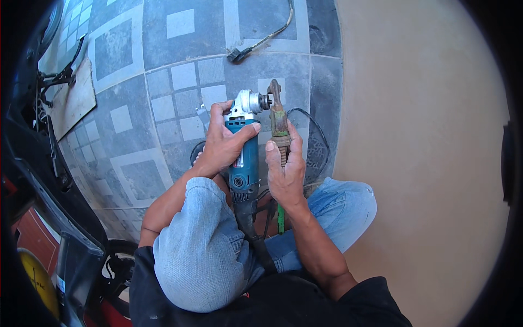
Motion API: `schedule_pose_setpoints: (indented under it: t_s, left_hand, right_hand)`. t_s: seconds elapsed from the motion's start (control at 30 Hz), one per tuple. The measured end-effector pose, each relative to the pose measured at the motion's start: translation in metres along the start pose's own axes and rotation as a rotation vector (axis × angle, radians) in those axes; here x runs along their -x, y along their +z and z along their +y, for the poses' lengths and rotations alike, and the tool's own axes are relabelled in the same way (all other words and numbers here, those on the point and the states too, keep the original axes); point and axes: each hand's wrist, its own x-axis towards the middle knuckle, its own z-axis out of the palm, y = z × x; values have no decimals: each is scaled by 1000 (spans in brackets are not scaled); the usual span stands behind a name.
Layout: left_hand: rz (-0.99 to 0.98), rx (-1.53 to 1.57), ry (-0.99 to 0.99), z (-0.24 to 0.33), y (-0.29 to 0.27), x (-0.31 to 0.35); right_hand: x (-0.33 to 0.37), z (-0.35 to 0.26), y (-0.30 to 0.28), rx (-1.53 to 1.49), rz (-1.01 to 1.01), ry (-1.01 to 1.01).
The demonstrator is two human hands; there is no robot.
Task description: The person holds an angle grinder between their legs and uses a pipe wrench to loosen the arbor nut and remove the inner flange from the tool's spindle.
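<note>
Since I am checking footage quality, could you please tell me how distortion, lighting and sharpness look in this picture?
Head view: joints in the grey patterned tile floor bow, and the fisheye corners fall black; head view: black bodywork at left sits in shade; head view: the teal-and-silver angle grinder and rusty, green-painted metal tool look fairly sharp.

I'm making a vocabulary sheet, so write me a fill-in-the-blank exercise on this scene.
1. The left hand grips a power tool, the ____.
2. The right hand holds the wrench, which is to the ____ of that tool.
3. The plug lies on the tiled ____.
4. The jeans are light ____.
Answers: grinder; right; floor; blue.
</note>
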Motion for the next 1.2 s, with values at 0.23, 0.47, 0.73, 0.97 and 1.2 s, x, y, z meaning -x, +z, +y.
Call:
schedule_pose_setpoints:
  t_s: [0.23, 0.47, 0.73, 0.97, 1.2]
  left_hand:
    - [-10, 69, 15, -1, 4, 2]
    - [11, -71, -33, -4, 0, 1]
    - [55, -163, 27, -23, -3, -3]
    - [68, -164, 24, -24, -2, -1]
    - [69, -278, 112, -27, -3, -4]
  right_hand:
    - [0, 14, 3, 164, 3, -170]
    - [2, 13, 7, 31, 6, -91]
    - [1, 17, 11, -46, 3, 27]
    - [0, 34, 11, 31, 22, -30]
    - [1, 14, 5, -118, -56, 175]
